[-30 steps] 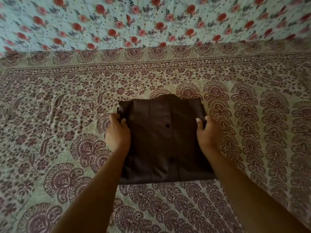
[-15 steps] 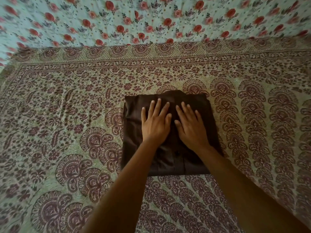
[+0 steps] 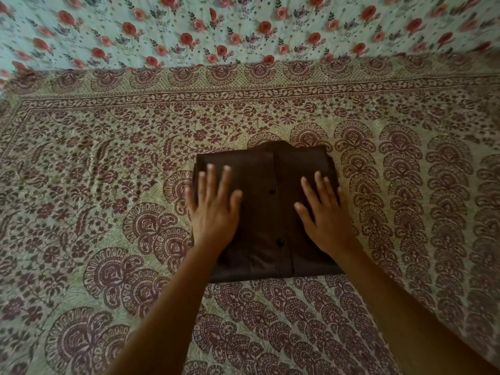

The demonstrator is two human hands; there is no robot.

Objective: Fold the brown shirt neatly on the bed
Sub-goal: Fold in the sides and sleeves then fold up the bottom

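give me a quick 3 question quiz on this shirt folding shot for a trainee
1. True or false: the left hand and right hand both lie flat on the shirt.
2. The shirt is: A spread out with sleeves open; B folded into a rectangle; C crumpled in a heap.
3. Fill in: between the hands, two dark ___ show on the shirt's front.
Key: 1 true; 2 B; 3 buttons.
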